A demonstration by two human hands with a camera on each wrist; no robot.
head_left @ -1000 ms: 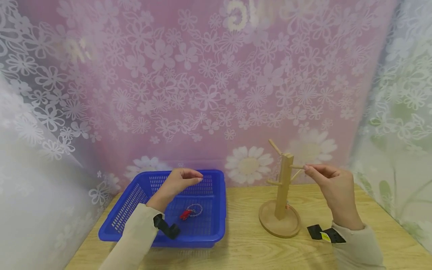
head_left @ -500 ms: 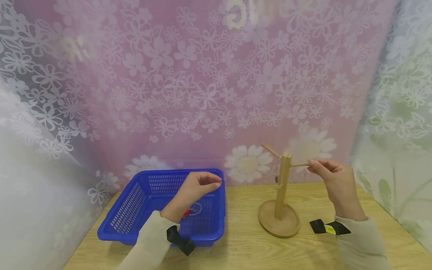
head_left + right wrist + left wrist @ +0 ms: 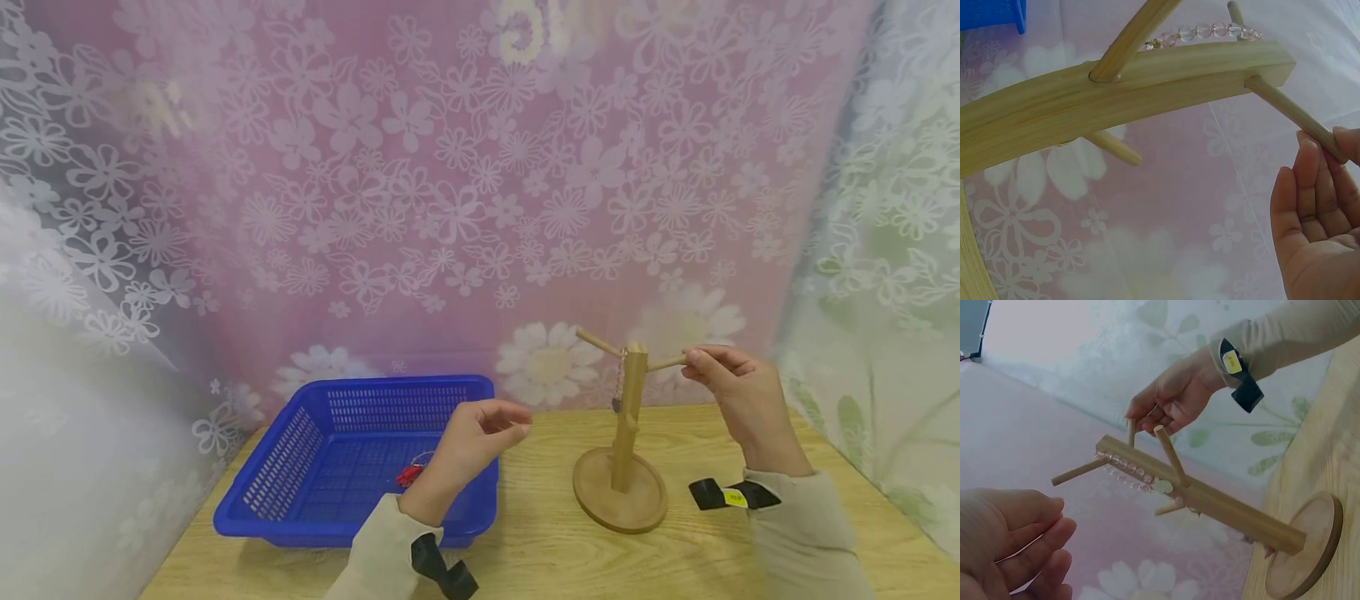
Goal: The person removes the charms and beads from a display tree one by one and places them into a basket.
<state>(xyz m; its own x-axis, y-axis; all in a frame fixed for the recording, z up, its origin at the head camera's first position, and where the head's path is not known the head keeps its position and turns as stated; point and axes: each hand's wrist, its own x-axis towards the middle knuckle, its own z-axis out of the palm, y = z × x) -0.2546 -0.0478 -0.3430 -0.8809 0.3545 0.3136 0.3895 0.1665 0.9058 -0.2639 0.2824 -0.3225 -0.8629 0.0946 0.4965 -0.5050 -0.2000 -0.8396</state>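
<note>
A wooden stand [image 3: 631, 417] with several pegs rises from a round base [image 3: 588, 492]. My right hand [image 3: 750, 396] pinches the tip of its right upper peg [image 3: 1294, 112] between thumb and fingers. From the opposite upper peg [image 3: 1079, 470] hangs a pink and clear beaded bracelet [image 3: 1134, 467], lying along the post with a pale charm [image 3: 1162, 486]. My left hand [image 3: 483, 437] hovers between basket and stand, its fingers loosely bent around nothing. In the basket lies a red beaded piece [image 3: 409, 475] with a thin loop, partly covered by my left hand.
The blue plastic basket [image 3: 491, 500] with slotted walls stands on the wood-grain table [image 3: 540, 558], left of the stand. Flower-patterned curtains [image 3: 420, 208] close off the back and both sides. Black straps [image 3: 723, 495] sit at my wrists.
My left hand has moved right, from above the basket toward the stand. The stand has turned with the peg in my right hand, bringing the hanging bracelet more into view.
</note>
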